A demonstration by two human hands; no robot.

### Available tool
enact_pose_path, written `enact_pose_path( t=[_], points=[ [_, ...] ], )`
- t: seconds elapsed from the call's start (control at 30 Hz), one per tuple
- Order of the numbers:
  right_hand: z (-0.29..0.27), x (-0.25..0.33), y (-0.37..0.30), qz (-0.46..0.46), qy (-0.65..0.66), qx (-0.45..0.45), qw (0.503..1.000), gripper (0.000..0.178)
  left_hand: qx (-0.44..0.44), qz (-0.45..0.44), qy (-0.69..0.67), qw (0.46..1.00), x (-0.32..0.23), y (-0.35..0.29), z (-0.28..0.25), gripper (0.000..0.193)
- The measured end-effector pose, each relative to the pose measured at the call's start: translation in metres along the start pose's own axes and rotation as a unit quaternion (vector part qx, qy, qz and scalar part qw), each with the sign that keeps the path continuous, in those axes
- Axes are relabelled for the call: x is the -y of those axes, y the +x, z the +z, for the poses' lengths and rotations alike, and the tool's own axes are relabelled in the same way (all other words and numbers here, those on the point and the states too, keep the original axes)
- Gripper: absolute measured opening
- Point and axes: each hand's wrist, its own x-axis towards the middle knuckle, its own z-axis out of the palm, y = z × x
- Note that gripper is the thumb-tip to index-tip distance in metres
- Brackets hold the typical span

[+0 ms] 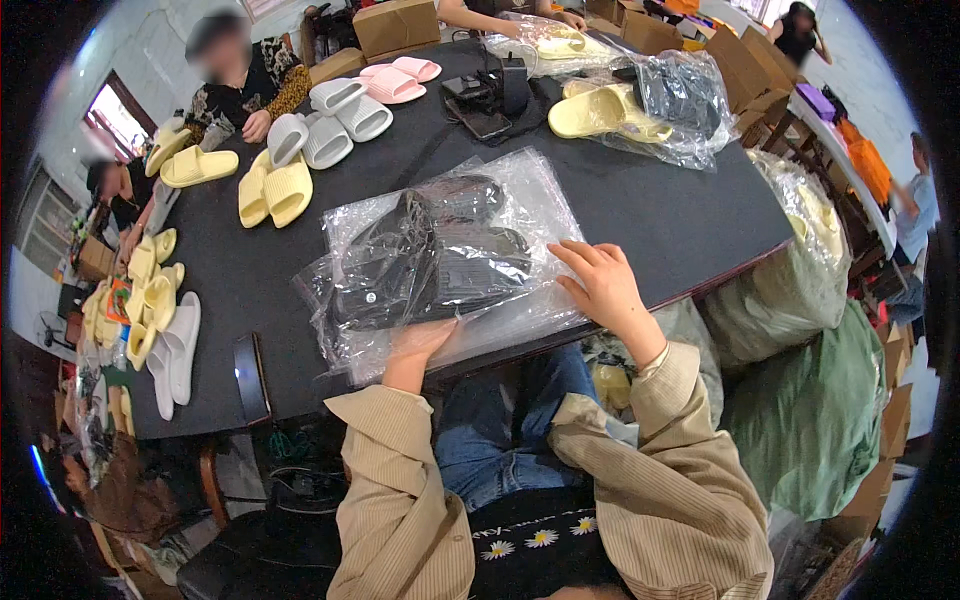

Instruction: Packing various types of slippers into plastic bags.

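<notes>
A pair of black slide slippers (440, 250) in a clear plastic bag lies in front of me on a stack of flat clear plastic bags (556, 200). My left hand (425, 343) is at the near edge of the bagged slippers, its fingers hidden by plastic. To the right, my right hand (603, 287) rests its outstretched fingers on the edge of the flat bags. It grips nothing that I can see.
The black table (650, 220) also bears grey slippers (327, 140), pink slippers (395, 82) and yellow slippers (275, 190). Bagged yellow slippers (605, 112) and a phone (482, 123) lie farther back. Filled sacks (800, 400) stand at right. People sit around the far side.
</notes>
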Motion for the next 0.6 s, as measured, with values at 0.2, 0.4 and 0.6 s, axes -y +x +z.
enact_pose_path(
  t=[0.2, 0.4, 0.6],
  points=[
    [-0.006, -0.013, -0.001, -0.031, -0.053, -0.154, 0.986, 0.013, -0.091, 0.080, 0.048, 0.991, 0.001, 0.001, -0.003, 0.072],
    [-0.026, -0.009, -0.050, -0.008, -0.073, -0.150, 0.986, 0.009, -0.144, 0.175, 0.102, 0.969, 0.033, 0.007, 0.006, 0.069],
    [-0.025, 0.011, -0.078, 0.023, 0.039, -0.032, 0.998, 0.013, -0.152, 0.150, 0.034, 0.976, 0.035, 0.000, 0.009, 0.059]
  ],
)
